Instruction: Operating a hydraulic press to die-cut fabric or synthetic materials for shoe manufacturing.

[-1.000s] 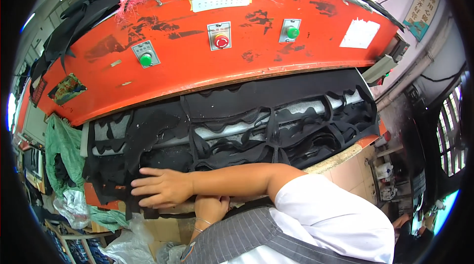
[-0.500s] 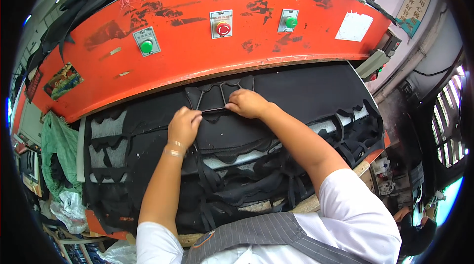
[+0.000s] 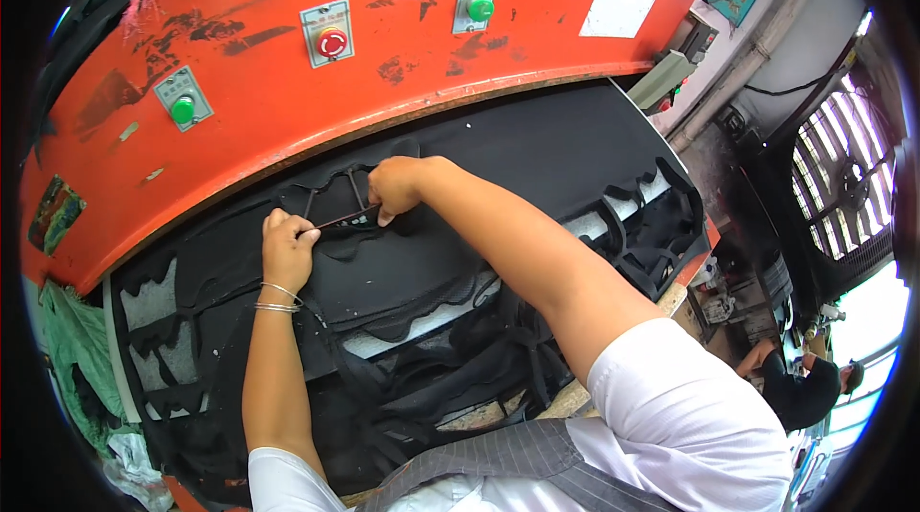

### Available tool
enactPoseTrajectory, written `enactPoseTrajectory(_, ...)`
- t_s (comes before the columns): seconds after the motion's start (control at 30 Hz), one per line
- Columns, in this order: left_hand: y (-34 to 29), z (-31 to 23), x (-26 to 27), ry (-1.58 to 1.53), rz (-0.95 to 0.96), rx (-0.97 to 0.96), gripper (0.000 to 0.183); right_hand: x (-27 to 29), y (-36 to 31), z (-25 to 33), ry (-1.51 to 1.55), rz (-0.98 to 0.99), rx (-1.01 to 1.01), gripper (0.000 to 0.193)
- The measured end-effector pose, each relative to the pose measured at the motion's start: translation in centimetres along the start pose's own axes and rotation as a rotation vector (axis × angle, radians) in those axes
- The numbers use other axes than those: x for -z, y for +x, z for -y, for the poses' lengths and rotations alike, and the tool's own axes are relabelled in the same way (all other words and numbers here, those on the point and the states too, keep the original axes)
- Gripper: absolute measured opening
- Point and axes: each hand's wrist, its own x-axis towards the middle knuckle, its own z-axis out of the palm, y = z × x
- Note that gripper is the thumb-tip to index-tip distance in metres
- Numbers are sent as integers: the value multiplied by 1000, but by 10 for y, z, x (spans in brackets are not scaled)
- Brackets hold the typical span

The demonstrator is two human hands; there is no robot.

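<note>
A thin metal cutting die (image 3: 335, 222), open-framed with crossbars, sits at the far part of a black foam-like sheet (image 3: 537, 153). My left hand (image 3: 287, 246) pinches its near left corner between thumb and fingers. At its right side my right hand (image 3: 398, 188) is closed on the frame, hiding part of it. The near edge looks tilted up a little, with a dark gap and small pale marks beneath. Whether the far edge touches the sheet I cannot tell.
An orange press beam (image 3: 259, 119) with green and red buttons spans the far side. Cut black scraps (image 3: 479, 359) and grey-white padding (image 3: 153, 301) lie on the bed. Green sacking (image 3: 77, 349) hangs at left. Another person (image 3: 805, 387) is at the far right.
My view has swung right, shifting the scene leftward. The die's near edge appears raised from the sheet; both hands keep their grip on it.
</note>
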Motion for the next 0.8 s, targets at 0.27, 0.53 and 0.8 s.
enactPoseTrajectory(0.27, 15, -15, 1, -64, -97, 135, 7, 27, 10, -6, 152, 166, -20, 41)
enactPoseTrajectory(0.53, -10, -1, -15, -116, -406, 236, 32, 17, 13, -16, 150, 68, 248, 44)
enactPoseTrajectory(0.8, -23, -30, -38, 334, -486, 82, 43, 38, 42, -33, 415, 432, 139, 26)
